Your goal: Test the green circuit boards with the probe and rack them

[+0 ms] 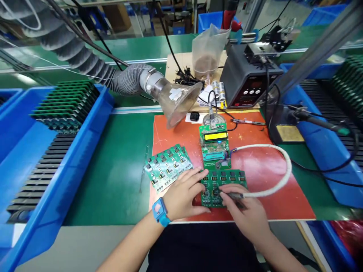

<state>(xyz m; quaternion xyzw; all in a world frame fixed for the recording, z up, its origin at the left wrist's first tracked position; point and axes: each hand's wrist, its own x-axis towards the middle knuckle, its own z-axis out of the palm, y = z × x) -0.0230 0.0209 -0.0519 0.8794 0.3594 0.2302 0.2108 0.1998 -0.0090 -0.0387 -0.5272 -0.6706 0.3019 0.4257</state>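
Note:
A green circuit board (224, 202) with a row of small digit displays lies flat on the orange mat. My left hand (184, 194), with a blue watch on its wrist, rests spread at the board's left edge, fingertips touching it. In my right hand (249, 213) is a dark probe (236, 195), joined to a white sleeved cable (286, 162). Its tip is over the middle of the board; my fingers hide whether it makes contact. Behind the board sits a programmer board (215, 147) with a lit yellow screen, where the cable leads. Several stacked circuit boards (167, 166) lie left.
A fume extraction funnel (181, 98) hangs over the mat's back left. Blue bins (82, 162) with racked boards flank the bench. At the back right stand a soldering station (249, 83) and, nearer, an iron in its holder (314, 119). Loose cables cross the right side.

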